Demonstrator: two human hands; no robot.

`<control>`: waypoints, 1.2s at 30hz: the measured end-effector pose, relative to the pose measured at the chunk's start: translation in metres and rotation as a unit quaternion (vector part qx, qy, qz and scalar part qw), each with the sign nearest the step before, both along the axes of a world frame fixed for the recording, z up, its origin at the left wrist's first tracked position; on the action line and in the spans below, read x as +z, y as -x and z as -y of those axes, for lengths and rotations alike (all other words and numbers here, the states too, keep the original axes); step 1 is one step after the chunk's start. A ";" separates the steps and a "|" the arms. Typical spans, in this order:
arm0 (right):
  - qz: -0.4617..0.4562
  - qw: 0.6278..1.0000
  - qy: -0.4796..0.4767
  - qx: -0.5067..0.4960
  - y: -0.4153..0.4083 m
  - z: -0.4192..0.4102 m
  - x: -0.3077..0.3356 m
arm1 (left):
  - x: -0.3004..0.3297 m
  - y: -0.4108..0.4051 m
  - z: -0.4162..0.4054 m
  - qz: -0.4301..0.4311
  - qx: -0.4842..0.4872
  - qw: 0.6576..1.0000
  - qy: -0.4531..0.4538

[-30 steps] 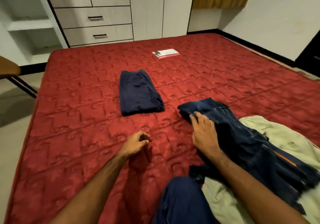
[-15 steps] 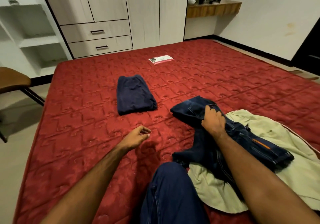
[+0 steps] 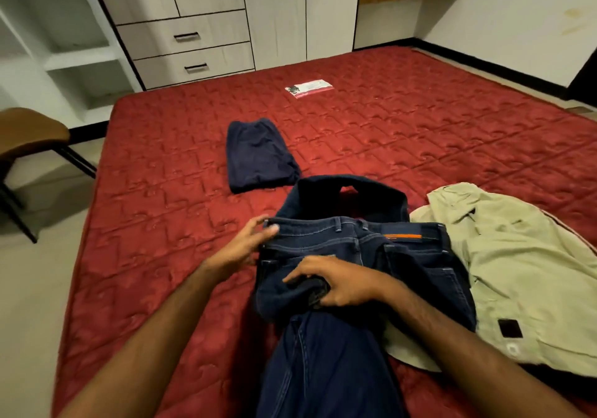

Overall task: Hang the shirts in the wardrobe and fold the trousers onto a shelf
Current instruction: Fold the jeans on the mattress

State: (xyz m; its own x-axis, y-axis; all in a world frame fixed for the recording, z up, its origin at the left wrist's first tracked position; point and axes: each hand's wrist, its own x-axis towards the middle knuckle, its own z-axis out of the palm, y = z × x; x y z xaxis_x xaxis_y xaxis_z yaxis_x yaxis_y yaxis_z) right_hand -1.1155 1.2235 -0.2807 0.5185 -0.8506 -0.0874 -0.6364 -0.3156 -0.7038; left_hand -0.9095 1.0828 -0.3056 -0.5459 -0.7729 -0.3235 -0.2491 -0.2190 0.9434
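Fingers of left hand (image 3: pixel 240 249) pinch the waistband corner of dark blue denim jeans (image 3: pixel 355 256) on red quilted mattress (image 3: pixel 161 224); right hand (image 3: pixel 336 285) grips the seat fabric. Risk: bunched legs fold crooked, or catch beige shirt (image 3: pixel 517 272) alongside.

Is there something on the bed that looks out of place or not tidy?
Yes. A small printed card or packet lies alone on the red mattress, far from the clothes; it is not laundry. The beige shirt lies crumpled at the right, partly under the jeans. The folded dark trousers look neat.
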 end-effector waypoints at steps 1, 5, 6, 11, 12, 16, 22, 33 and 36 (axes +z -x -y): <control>0.017 1.000 -0.021 0.004 0.001 -0.001 0.001 | -0.006 -0.004 -0.004 0.022 -0.008 0.999 0.031; 0.153 0.981 -0.061 -0.101 0.022 -0.008 0.012 | -0.017 -0.006 0.002 0.039 0.011 0.994 0.097; 0.156 0.974 -0.019 -0.166 0.034 -0.013 0.012 | -0.017 -0.002 0.005 0.042 0.011 0.994 0.102; -0.102 0.796 0.129 -0.582 0.116 -0.037 -0.009 | -0.002 0.022 -0.007 0.013 0.041 0.987 0.156; -0.119 0.764 0.052 -0.632 0.135 -0.042 -0.018 | 0.001 0.022 -0.009 -0.002 0.042 0.985 0.168; 0.073 0.794 -0.070 -0.599 0.163 -0.054 -0.025 | 0.025 0.014 -0.015 -0.076 0.063 0.977 0.188; 0.274 0.802 0.062 -0.527 0.125 -0.019 0.041 | 0.093 -0.029 -0.013 -0.180 0.133 0.940 0.259; 0.436 0.844 0.221 -0.222 -0.061 0.063 0.268 | 0.238 -0.233 0.030 -0.073 0.432 0.820 0.369; 0.380 0.913 0.134 -0.069 -0.140 0.050 0.225 | 0.190 -0.287 0.007 0.054 0.491 0.829 0.261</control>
